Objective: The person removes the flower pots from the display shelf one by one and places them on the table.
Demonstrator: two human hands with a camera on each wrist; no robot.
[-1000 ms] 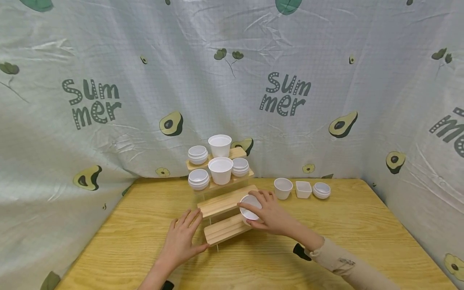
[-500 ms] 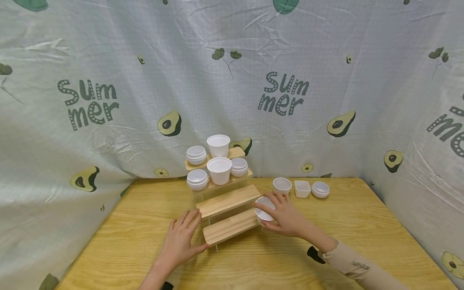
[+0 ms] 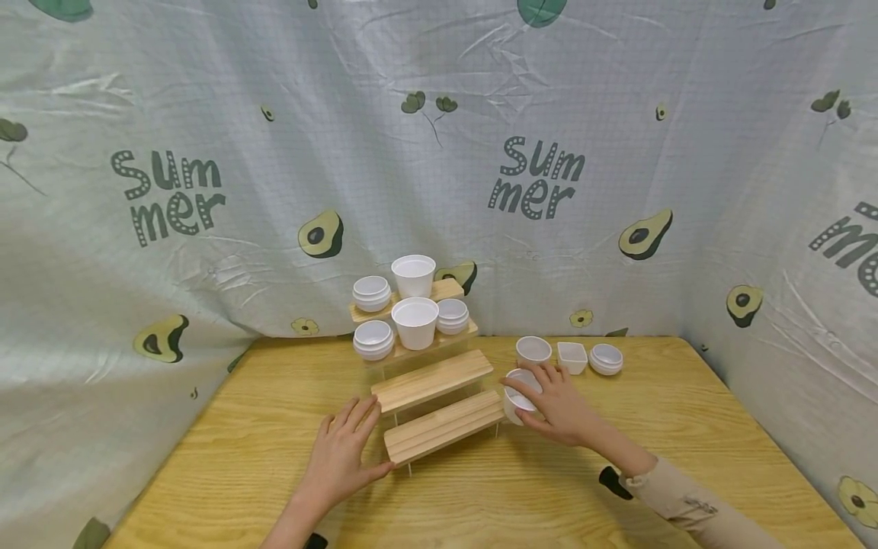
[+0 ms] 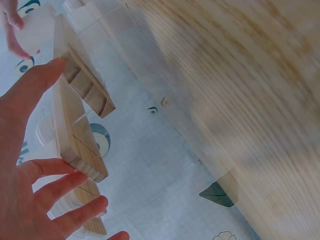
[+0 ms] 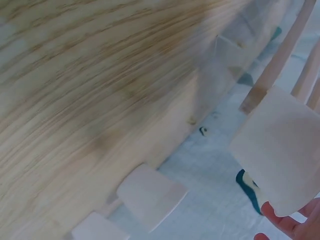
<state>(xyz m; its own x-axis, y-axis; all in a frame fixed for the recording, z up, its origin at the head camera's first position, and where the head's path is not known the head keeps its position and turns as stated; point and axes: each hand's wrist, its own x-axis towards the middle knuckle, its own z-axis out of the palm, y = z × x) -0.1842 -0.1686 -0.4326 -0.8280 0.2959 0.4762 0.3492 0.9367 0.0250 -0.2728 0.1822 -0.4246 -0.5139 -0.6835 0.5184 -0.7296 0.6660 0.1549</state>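
White plastic cup [image 3: 516, 400] is held in my right hand [image 3: 565, 412], just off the right end of the rack's lowest shelf [image 3: 442, 428]. In the right wrist view that cup [image 5: 280, 150] appears large, fingers at its sides. My left hand [image 3: 343, 454] touches the left end of the wooden tiered rack: the thumb at the lowest shelf, fingertips at the shelf above [image 3: 432, 381]. The left wrist view shows these fingers [image 4: 65, 172] spread against a shelf end. On the two upper tiers stand tall white cups [image 3: 415, 324] and low ribbed bowls [image 3: 374, 340].
Behind my right hand, a round white cup [image 3: 533, 349], a small square cup [image 3: 572, 357] and a ribbed bowl [image 3: 607, 359] line up on the wooden table [image 3: 226, 457]. A printed curtain [image 3: 411, 191] hangs right behind the table's back edge.
My right hand has carried the cup rightward, from over the lowest shelf's right end to beyond it. The left hand has stayed at the rack.
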